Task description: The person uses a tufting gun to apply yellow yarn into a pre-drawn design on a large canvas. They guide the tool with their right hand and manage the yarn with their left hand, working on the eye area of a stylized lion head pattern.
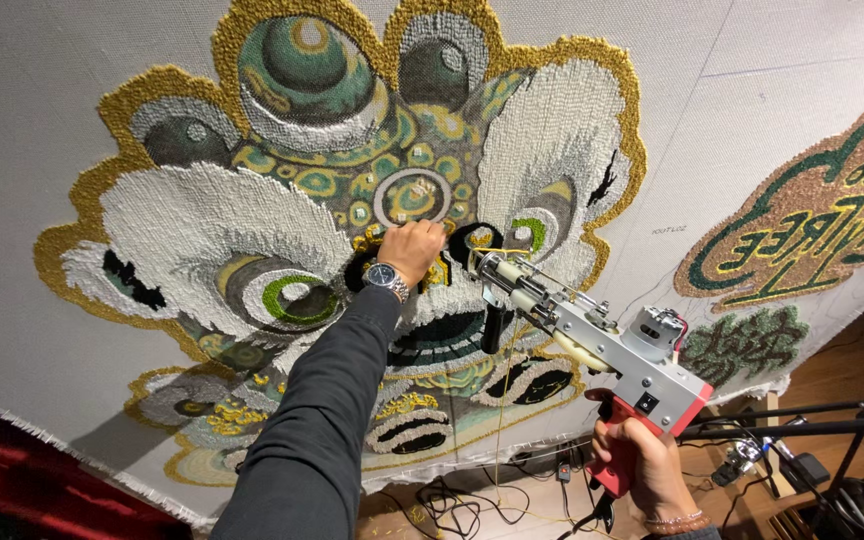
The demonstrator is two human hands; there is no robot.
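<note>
Red-handled tufting gun (592,345) clamped in right hand (642,465), nozzle at 10 o'clock from grip; left hand (412,248) fisted, pressing cloth (72,120).

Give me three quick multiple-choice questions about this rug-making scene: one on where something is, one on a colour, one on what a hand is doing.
1. Where does the left hand rest?
A. On the floor cables
B. On the tufted design, near its middle
C. On the tool's handle

2. What colour is the handle of the tufting gun?
A. Red
B. Blue
C. Yellow

3. What is the right hand doing?
A. Hanging open
B. Pressing the cloth
C. Closed around the gun's handle

Answers: 1 B, the fist with the wristwatch presses the stretched cloth just below the round centre motif. 2 A, the handle below the grey body is red. 3 C, the fingers wrap the handle while the tip points at the cloth.
</note>
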